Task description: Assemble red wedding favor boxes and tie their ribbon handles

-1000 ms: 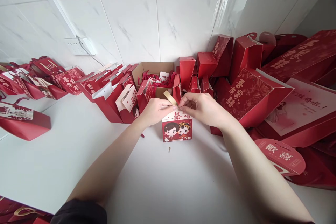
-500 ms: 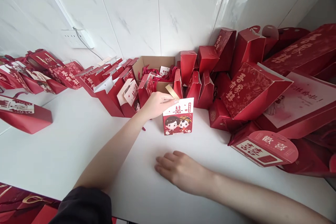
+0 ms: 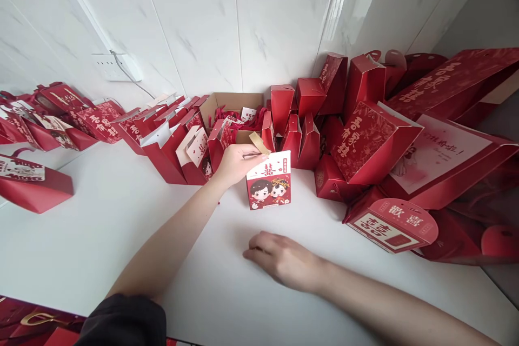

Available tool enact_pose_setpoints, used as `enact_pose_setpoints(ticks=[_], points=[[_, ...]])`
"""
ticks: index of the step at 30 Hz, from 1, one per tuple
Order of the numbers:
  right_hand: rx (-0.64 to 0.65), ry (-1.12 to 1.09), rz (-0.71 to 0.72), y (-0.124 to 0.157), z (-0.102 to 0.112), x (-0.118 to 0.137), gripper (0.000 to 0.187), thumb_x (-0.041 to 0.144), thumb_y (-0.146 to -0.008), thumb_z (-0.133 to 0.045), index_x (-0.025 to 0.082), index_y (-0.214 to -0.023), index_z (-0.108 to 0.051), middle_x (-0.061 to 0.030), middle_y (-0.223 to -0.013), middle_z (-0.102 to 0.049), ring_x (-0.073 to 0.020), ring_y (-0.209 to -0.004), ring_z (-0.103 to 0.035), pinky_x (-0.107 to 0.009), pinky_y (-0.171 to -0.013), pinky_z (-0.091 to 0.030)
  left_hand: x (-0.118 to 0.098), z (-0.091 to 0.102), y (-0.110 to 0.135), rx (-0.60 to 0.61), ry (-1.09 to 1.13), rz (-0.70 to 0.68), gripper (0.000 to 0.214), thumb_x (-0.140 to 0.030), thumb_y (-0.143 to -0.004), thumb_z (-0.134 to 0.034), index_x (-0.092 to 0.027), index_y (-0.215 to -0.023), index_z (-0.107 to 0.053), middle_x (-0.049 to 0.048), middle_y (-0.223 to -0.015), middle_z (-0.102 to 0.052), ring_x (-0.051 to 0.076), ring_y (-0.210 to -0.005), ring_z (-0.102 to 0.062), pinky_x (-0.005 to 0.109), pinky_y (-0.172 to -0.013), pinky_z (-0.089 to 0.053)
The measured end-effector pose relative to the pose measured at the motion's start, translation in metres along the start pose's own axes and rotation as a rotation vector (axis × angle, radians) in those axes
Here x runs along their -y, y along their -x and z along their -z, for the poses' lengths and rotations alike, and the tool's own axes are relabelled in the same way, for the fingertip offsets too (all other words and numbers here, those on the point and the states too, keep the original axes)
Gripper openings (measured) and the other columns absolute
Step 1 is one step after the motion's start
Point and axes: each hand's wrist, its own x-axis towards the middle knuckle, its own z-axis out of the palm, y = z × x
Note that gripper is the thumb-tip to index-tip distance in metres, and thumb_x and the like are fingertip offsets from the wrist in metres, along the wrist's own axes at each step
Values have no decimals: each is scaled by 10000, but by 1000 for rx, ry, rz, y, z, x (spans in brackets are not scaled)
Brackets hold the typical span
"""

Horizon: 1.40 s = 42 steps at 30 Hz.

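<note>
Left hand (image 3: 239,162), in the head view, is pinching the top of a red-and-white box (image 3: 268,190), which is standing upright on the white table (image 3: 203,265) before a cardboard carton (image 3: 239,99); a gold strip (image 3: 258,142) is jutting up beside that pinch. Right hand (image 3: 281,259) is holding its fingers curled, nearer the camera; whether around anything, I cannot tell.

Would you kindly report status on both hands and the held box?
Left hand gripping top of upright couple-print box. Right hand curled over table, any contents hidden. Red boxes crowd behind.
</note>
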Motion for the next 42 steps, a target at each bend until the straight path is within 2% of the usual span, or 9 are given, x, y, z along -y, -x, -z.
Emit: enact_pose_setpoints(ticks=[2,5,7,9,11,14,18,34,42], points=[[-69,-125,-57,-11,23,-10,261,148,-999,-401,152,-1137,-623,-108,-1050,-663,-165,-897,-643,-254,-771,-541,4,-2,-1,-6,77,-3,298,-360,-762,-758,-149,-972,-760,97,-1075,-753,227,-996,-700,308,-854,-545],[-291,-282,-98,-36,64,-35,188,180,-981,-472,176,-1030,-653,-104,-1039,-676,-184,-999,-639,-304,-881,-529,6,-1,-3,-1,102,6,312,-365,-744,-780,-136,-956,-762,102,-1027,-762,234,-976,-702,318,-857,-544],[-469,-347,-264,-50,86,-52,124,214,-954,-545,187,-948,-666,-78,-989,-691,-173,-936,-655,-299,-831,-536,5,-1,-3,-16,95,22,301,-373,-735,-788,-130,-912,-763,97,-959,-768,230,-928,-708,311,-825,-544],[-618,-395,-392,-58,96,-68,92,256,-916,-615,186,-932,-672,-60,-938,-695,-168,-863,-666,-299,-773,-546,3,-1,-2,-31,100,36,289,-369,-727,-794,-130,-886,-759,90,-920,-768,220,-883,-711,298,-784,-544],[-676,-403,-439,-59,96,-78,78,262,-878,-664,190,-901,-682,-45,-899,-692,-165,-812,-665,-300,-735,-549,0,-2,-1,-40,91,38,274,-360,-719,-795,-133,-867,-751,83,-896,-767,212,-844,-713,285,-736,-543],[-672,-350,-413,-54,88,-85,14,219,-850,-689,206,-853,-694,-29,-869,-692,-159,-769,-648,-301,-699,-538,-2,-5,1,-35,28,31,214,-326,-729,-769,-132,-813,-737,76,-833,-761,205,-787,-713,268,-669,-532],[-630,-300,-384,-48,82,-86,48,181,-853,-678,222,-849,-702,-18,-860,-700,-161,-770,-641,-305,-694,-521,-4,-9,2,-2,-7,-18,126,-246,-742,-718,-136,-799,-738,67,-829,-759,200,-799,-719,267,-696,-545],[-587,-270,-471,-45,90,-88,43,188,-836,-695,206,-859,-727,-21,-850,-724,-168,-764,-670,-301,-695,-543,-3,-10,2,-5,-12,-31,172,-261,-727,-749,-122,-827,-744,93,-846,-763,220,-811,-737,314,-748,-590],[-569,-253,-492,-45,95,-83,36,184,-814,-713,203,-836,-691,-6,-809,-720,-156,-708,-664,-275,-621,-518,-8,-13,5,-28,-51,-34,149,-250,-709,-762,-125,-785,-734,88,-825,-762,225,-806,-737,318,-745,-597]])
